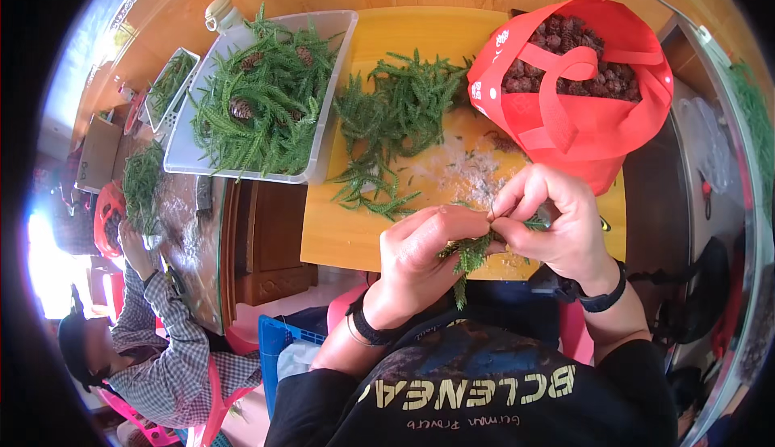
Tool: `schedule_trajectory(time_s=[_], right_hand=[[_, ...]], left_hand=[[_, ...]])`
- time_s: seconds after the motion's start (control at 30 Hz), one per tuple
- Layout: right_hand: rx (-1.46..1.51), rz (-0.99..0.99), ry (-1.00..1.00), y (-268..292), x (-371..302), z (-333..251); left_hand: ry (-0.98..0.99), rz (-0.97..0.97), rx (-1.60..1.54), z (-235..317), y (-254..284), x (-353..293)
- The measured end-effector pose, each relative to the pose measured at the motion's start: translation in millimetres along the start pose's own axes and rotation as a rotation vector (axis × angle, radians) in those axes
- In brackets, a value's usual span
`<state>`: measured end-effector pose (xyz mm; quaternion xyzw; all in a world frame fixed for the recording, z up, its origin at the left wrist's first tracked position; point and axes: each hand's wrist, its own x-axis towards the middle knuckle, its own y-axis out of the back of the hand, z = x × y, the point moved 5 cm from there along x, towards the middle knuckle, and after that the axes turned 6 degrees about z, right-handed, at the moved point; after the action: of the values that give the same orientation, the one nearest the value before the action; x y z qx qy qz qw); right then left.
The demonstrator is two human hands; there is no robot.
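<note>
My left hand (424,249) is closed around a green artificial fir sprig (470,255), whose needled tip hangs below the fingers. Fingertip to fingertip with it, my right hand (553,221) is closed in a pinch. What lies between the right fingertips is too small to make out; a bit of green shows beside them. Beyond my hands, a loose pile of green sprigs (412,96) is spread on the yellow table (339,233). Pale crumbs and scraps (476,176) lie just past my fingers.
A clear plastic bin (321,152) at the left holds finished-looking sprigs with pine cones (241,108). A red bag (585,136) full of dark pine cones (569,35) stands at the far right. Further left, a co-worker in a checked shirt (173,366) sits at another table (190,257).
</note>
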<state>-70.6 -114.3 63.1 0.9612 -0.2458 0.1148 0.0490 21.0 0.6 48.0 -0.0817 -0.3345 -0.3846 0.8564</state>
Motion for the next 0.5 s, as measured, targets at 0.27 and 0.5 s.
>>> schedule_trajectory(time_s=[0.27, 0.5], right_hand=[[-0.218, -0.134, -0.062, 6.2, 5.9, 0.2], [-0.417, 0.016, 0.252, 5.1, 6.3, -12.1]], left_hand=[[-0.046, -0.066, 0.071, -1.5, -0.3, 0.3], [-0.105, -0.077, 0.141, 5.4, -3.8, 4.5]])
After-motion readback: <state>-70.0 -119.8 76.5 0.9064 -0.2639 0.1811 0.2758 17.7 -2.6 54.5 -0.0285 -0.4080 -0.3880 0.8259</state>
